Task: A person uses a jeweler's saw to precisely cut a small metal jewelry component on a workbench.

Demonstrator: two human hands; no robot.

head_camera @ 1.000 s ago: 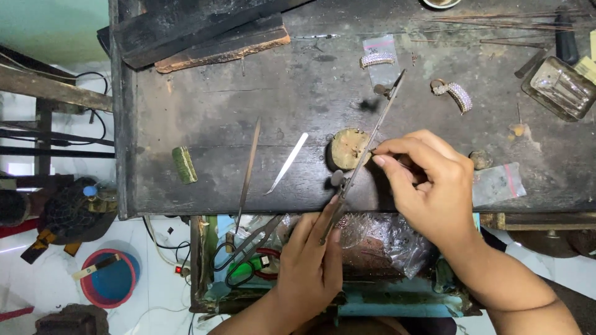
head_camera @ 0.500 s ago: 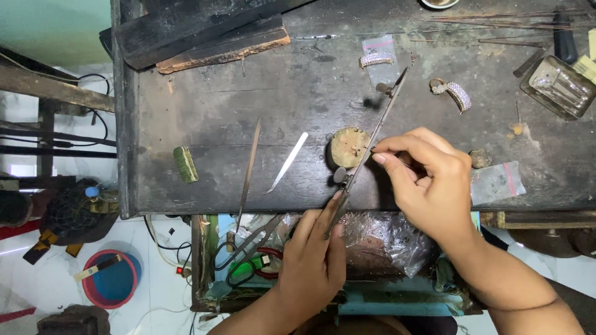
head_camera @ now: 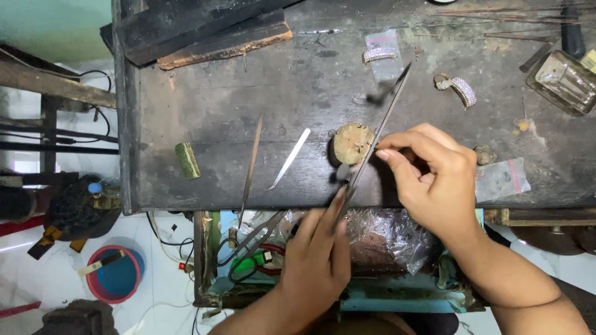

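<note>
Work: a person files a small piece on a round peg [head_camera: 352, 142] near the front edge of a dark, worn desk [head_camera: 248, 93].
File: a long thin file [head_camera: 377, 133] slants from the left hand up and away across the peg.
Left hand: the left hand [head_camera: 316, 260] comes up from below, its fingers [head_camera: 338, 205] closed on the file's lower end.
Right hand: the right hand [head_camera: 434, 180] sits just right of the peg, fingers [head_camera: 397, 146] pinched at the file; whatever they pinch is too small to tell.
Progress: filing looks under way; how much is left I cannot judge.
Rings: two stone-set rings lie untouched, one [head_camera: 380, 54] on a clear bag, one [head_camera: 459, 88] bare, both well beyond the peg.
Loose tools: tweezers [head_camera: 251, 164], a pale blade [head_camera: 289, 159] and a green block [head_camera: 187, 160] lie left of the peg.
Glass dish: a dish [head_camera: 564, 80] at the far right; contents unclear.
Drawer: an open drawer [head_camera: 403, 304] under the desk holds scissors [head_camera: 251, 245] and crumpled plastic [head_camera: 385, 239].
Bucket: a red bucket [head_camera: 115, 282] on the floor, blue inside, with a stick across it.
</note>
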